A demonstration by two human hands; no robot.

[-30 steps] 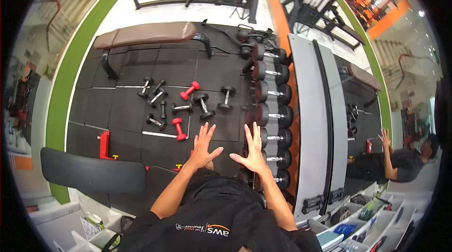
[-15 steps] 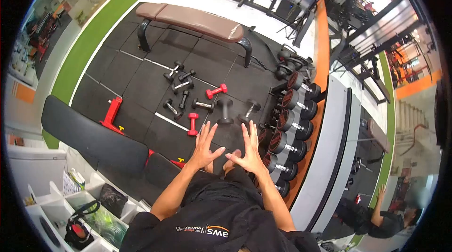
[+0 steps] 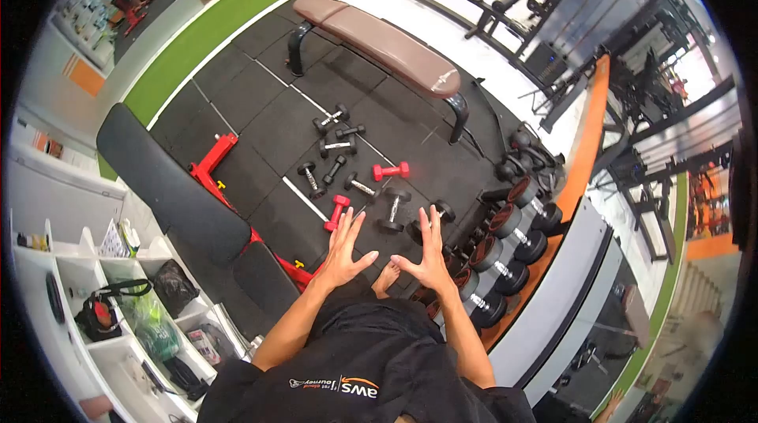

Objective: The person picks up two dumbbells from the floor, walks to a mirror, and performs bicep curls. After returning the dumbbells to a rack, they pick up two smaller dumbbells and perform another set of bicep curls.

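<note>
My left hand [image 3: 347, 253] is held out in the air with its fingers apart and nothing in it. It appears nearest to a red dumbbell [image 3: 338, 212] on the floor, partly overlapping it in view. My right hand [image 3: 429, 257], also spread and bare, hangs in front of a black dumbbell [image 3: 445, 211], which it partly hides. Between the hands, a black dumbbell with a silver handle [image 3: 394, 210] lies farther off. A second red dumbbell [image 3: 391, 170] rests beyond, with several black dumbbells [image 3: 339, 146] scattered to its left.
A rack of large dumbbells [image 3: 505, 261] stands on my right beside a mirror [image 3: 588, 336]. A brown flat bench [image 3: 379, 36] is ahead. To my left are a black padded bench [image 3: 170, 178] with a red frame and white cubbies [image 3: 118, 344] holding bags.
The view has turned, so the floor dumbbells and benches sit farther right, and more of the cubbies shows. Both hands stay raised and spread, with nothing taken hold of.
</note>
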